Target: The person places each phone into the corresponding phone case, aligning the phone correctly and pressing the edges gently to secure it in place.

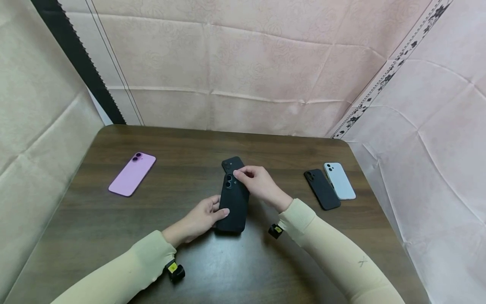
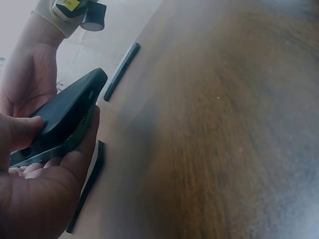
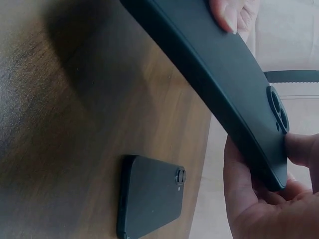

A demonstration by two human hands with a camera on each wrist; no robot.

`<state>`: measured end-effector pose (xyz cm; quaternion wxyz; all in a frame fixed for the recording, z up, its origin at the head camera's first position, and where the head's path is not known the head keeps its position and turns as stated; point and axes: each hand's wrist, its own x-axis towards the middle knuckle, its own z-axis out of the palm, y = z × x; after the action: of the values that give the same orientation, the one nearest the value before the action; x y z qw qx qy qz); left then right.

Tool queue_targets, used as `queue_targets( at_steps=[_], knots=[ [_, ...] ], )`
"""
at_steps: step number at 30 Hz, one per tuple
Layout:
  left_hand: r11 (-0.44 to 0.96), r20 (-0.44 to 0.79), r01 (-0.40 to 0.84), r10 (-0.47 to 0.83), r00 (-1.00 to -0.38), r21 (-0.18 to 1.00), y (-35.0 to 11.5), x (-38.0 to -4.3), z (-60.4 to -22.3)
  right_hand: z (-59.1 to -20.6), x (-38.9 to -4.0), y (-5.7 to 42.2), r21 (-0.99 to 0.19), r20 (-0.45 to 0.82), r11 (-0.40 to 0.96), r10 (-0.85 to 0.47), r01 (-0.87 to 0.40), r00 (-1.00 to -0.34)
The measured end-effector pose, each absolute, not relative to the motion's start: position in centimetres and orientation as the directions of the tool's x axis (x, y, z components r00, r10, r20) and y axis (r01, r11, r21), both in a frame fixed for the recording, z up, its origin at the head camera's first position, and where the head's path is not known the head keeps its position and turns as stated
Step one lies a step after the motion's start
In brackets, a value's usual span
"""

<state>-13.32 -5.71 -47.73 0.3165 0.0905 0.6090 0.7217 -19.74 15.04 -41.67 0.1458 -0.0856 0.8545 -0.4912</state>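
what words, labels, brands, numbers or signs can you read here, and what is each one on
"X": a cross-like mark, perhaps not a letter, on the right sleeve.
Left wrist camera: yellow label, too small to read.
Right wrist camera: yellow tag with tiny marks, too blurred to read.
Purple phone, pale blue phone, black phone beside it, held black case, black phone just beyond the case: no readable words, brands or numbers.

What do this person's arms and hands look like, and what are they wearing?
Both arms wear long, pale cream-yellow sleeves with snug cuffs. By each wrist is a little black gadget with a yellow patch. The right sleeve has a small dark X-like mark. The left grip and right grip are bare, without gloves.
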Motion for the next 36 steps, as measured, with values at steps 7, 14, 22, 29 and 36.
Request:
queue_targets(
  at_steps=[7,14,22,29,36],
  knots=[
    [-0.05,-0.255,-0.343,0.571,-0.781,0.938,-5.58,-13.28,-47.62,-41.78,-19.87,14.92,-0.855,-0.18,0.518,-0.287,0.006,-0.941],
    [-0.043,-0.245,-0.329,0.575,-0.78,0.943,-5.41,-13.23,-47.61,-41.79,-19.91,14.67,-0.841,-0.195,0.54,-0.274,0.017,-0.942],
    [-0.044,-0.233,-0.318,0.587,-0.775,0.947,-5.5,-13.11,-47.47,-41.85,-19.82,14.36,-0.828,-0.208,0.56,-0.26,0.029,-0.943],
    [-0.061,-0.228,-0.322,0.584,-0.779,0.945,-5.69,-13.27,-47.32,-41.75,-19.82,14.43,-0.845,-0.182,0.534,-0.264,0.013,-0.947],
    [-0.048,-0.229,-0.315,0.585,-0.778,0.948,-5.66,-13.3,-47.34,-41.58,-19.76,14.42,-0.849,-0.179,0.529,-0.289,-0.001,-0.941]
  ],
)
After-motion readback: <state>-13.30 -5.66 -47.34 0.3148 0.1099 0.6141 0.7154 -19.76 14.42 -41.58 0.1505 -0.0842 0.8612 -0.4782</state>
